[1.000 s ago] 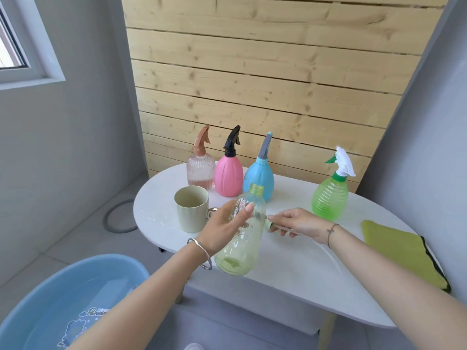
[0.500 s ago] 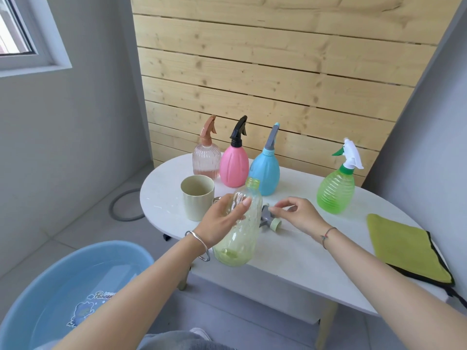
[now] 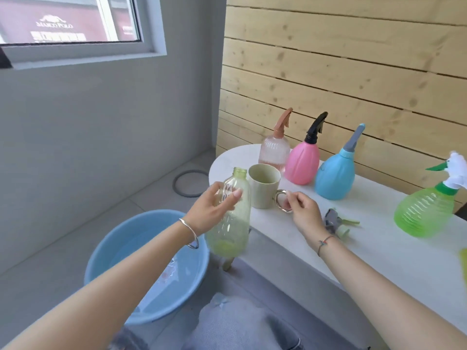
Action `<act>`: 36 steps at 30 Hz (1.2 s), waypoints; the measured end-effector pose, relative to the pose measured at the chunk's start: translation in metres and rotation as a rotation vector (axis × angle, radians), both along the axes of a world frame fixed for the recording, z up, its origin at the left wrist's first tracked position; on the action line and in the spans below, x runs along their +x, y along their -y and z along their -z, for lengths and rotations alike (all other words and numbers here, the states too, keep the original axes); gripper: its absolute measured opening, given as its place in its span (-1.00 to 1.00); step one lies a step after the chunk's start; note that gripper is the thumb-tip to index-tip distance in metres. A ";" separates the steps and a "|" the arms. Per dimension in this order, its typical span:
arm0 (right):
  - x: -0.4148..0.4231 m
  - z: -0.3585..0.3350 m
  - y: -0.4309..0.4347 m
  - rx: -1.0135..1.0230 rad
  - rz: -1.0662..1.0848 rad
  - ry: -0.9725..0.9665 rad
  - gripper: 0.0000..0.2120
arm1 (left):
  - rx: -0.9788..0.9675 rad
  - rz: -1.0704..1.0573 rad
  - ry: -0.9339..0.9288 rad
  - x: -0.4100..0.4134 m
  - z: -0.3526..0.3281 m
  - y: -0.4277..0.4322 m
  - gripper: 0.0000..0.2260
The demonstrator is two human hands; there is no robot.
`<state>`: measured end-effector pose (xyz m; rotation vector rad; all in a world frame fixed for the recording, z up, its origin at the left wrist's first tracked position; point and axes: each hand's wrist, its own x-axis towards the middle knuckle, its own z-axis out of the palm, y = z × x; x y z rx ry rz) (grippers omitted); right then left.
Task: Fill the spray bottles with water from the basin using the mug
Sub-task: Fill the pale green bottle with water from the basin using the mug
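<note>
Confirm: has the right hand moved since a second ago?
Yes. The right hand went left across the table, away from the loose sprayer head to the mug, which has stayed put; its fingers now pinch the handle.

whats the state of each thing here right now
clear green bottle: uncapped, tilted, in left hand
mug: upright on table, right hand pinches handle
spray head: detached, lying on table
basin: holds water
pale pink bottle: capped, upright
pink bottle: capped, upright
blue bottle: capped, upright
bright green bottle: capped, upright
</note>
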<state>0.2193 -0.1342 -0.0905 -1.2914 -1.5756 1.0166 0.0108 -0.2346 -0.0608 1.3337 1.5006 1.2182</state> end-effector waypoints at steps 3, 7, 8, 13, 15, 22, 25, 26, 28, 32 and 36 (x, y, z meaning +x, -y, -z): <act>-0.022 -0.004 0.003 0.028 -0.014 -0.115 -0.73 | -0.013 -0.098 -0.063 -0.036 0.007 0.013 -0.55; -0.075 -0.012 0.006 0.016 -0.108 -0.225 -0.73 | -0.103 -0.225 -0.170 -0.096 0.026 0.039 -0.48; -0.092 -0.011 0.006 0.010 -0.143 -0.220 -0.71 | -0.128 -0.253 -0.169 -0.113 0.034 0.046 -0.52; -0.173 0.009 0.005 -0.073 -0.324 -0.116 -0.67 | -0.212 -0.315 -0.177 -0.177 0.069 0.073 -0.47; -0.206 0.029 0.005 -0.122 -0.384 -0.045 -0.68 | -0.250 -0.349 -0.196 -0.202 0.088 0.078 -0.34; -0.271 0.130 -0.006 -0.240 -0.503 0.293 -0.69 | -0.287 -0.436 -0.151 -0.252 0.155 0.078 -0.52; -0.285 0.176 -0.011 -0.254 -0.534 0.427 -0.65 | -0.300 -0.440 -0.128 -0.268 0.190 0.078 -0.58; -0.286 0.187 -0.013 -0.237 -0.544 0.479 -0.65 | -0.302 -0.441 -0.113 -0.271 0.200 0.078 -0.57; -0.293 0.209 -0.019 -0.194 -0.557 0.584 -0.65 | -0.309 -0.438 -0.103 -0.278 0.219 0.076 -0.57; -0.303 0.240 -0.024 -0.122 -0.579 0.708 -0.66 | -0.328 -0.432 -0.105 -0.289 0.248 0.071 -0.44; -0.312 0.264 -0.026 -0.042 -0.584 0.765 -0.68 | -0.327 -0.470 -0.080 -0.295 0.274 0.063 -0.45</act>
